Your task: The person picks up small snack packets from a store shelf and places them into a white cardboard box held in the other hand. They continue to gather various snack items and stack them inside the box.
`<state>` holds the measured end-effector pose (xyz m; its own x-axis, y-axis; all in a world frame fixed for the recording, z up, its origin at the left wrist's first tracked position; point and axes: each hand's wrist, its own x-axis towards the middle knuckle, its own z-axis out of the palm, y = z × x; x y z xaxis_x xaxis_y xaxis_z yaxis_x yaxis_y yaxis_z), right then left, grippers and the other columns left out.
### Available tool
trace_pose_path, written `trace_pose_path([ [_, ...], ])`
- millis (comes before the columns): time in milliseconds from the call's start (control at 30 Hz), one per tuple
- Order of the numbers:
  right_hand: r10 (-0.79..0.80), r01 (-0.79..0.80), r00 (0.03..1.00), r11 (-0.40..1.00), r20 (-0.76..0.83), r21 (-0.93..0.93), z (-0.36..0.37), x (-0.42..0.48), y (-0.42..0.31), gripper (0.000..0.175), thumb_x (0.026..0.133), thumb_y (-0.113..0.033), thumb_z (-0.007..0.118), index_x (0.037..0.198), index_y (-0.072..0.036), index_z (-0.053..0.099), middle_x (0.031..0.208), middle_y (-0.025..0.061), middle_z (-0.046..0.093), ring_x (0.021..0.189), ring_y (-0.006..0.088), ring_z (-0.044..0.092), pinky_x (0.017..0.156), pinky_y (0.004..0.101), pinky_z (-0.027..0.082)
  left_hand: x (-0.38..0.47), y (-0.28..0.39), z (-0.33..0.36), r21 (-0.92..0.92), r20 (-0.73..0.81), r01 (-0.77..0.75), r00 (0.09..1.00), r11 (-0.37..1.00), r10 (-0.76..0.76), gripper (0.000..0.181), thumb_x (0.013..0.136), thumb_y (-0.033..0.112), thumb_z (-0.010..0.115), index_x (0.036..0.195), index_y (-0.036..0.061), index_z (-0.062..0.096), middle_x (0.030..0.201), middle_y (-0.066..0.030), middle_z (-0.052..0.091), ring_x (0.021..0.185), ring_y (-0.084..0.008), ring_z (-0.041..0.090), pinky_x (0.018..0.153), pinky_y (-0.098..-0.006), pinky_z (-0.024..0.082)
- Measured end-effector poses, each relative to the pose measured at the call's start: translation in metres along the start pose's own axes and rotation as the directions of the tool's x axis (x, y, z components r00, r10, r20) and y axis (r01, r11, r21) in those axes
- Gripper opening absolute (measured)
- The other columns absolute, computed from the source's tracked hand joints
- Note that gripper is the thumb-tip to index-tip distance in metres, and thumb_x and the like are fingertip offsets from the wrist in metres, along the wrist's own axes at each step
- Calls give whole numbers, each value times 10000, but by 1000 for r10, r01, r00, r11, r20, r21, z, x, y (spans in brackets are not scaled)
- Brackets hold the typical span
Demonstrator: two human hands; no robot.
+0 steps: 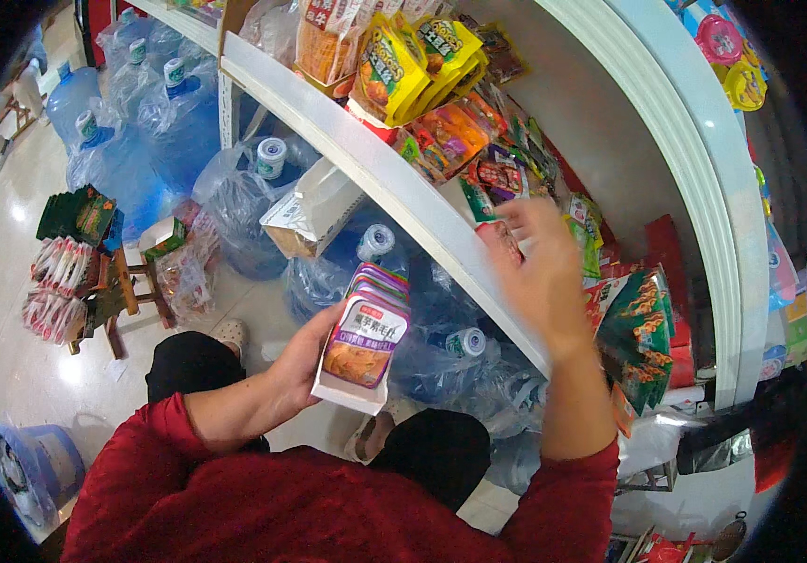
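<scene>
My left hand (308,345) grips a small white display box (351,397) from its left side, holding it tilted in front of my body. Upright in that box stands a row of snack packets (368,345) with purple, white and green edges; the front one bears writing and a food picture. My right hand (534,264), blurred, is over the white shelf's front edge. By its fingertips is a red and white packet (498,236); whether the fingers hold it cannot be made out. Just beyond lies a green and white packet (475,200).
Yellow snack bags (393,70) and assorted packets (449,134) crowd the white shelf (403,190). Below are water-cooler bottles (178,134) in plastic and an open carton (312,211). Green packets (636,331) stand at right. A wooden stool (122,281) on the left bears snack packs.
</scene>
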<state>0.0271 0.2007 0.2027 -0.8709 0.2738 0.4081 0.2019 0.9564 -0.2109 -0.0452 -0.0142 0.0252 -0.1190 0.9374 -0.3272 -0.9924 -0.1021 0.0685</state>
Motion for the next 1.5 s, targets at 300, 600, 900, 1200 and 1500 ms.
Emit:
trace_pose_path([
  [300,754,-813,572,468,324,345,33,44,208,345,800,-334,763,924,-55,602,721,97,624,647,212,607,533,345,474,2,-1,3,25,-7,17,1000,1000,-17,380,996,400,401,1142,110,599,1023,-84,685,886,-234,682,815,-411,564],
  [600,844,-842,371,129,388,525,74,86,212,418,752,-379,805,971,-98,586,835,85,620,615,153,557,489,265,398,15,-2,-3,-12,-62,46,997,999,-47,424,995,434,391,1167,103,593,1061,-105,680,916,-258,679,826,-435,562],
  [900,589,-583,807,805,-33,106,96,103,221,473,726,-319,809,1045,2,671,894,165,686,745,263,647,672,372,498,14,1,0,-29,-74,64,995,998,-66,430,991,459,393,1169,124,597,1041,-93,688,895,-257,686,809,-429,569],
  [1200,641,-778,594,303,487,550,39,78,165,231,784,-186,773,708,-91,577,652,23,559,575,173,506,507,352,387,10,-1,1,-42,-42,74,996,996,-76,434,983,467,418,1166,120,604,1068,-96,685,916,-259,683,819,-432,566],
  [1500,575,-584,811,803,107,116,66,83,200,532,755,-312,779,1127,36,625,1002,165,687,897,271,652,804,356,505,10,-3,-1,-54,-23,83,996,995,-84,427,969,456,453,1174,112,600,1073,-103,683,920,-267,679,835,-450,557],
])
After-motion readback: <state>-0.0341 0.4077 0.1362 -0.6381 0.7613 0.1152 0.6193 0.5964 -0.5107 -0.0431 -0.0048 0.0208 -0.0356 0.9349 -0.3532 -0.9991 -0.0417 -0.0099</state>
